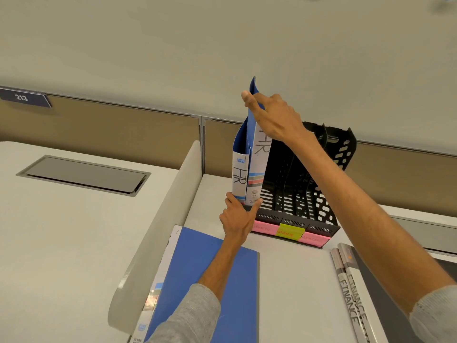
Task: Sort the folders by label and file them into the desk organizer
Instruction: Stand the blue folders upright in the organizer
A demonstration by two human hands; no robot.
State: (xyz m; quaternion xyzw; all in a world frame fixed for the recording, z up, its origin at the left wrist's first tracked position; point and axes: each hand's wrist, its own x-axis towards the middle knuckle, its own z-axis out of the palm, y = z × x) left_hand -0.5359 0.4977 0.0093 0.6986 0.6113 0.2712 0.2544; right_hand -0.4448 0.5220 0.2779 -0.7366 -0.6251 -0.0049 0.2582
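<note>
Blue HR-labelled folders, pinched on top by the right hand and gripped below by the left hand, should be lowered squarely into the black perforated plastic organizer.

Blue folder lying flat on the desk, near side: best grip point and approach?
Take the blue folder at its right long edge, coming from the right over bare desk. It lies flat, the left side sits close to the grey divider, and the left hand's forearm crosses above it.

Organizer black perforated plastic; folders glossy card; desk matt.
</note>
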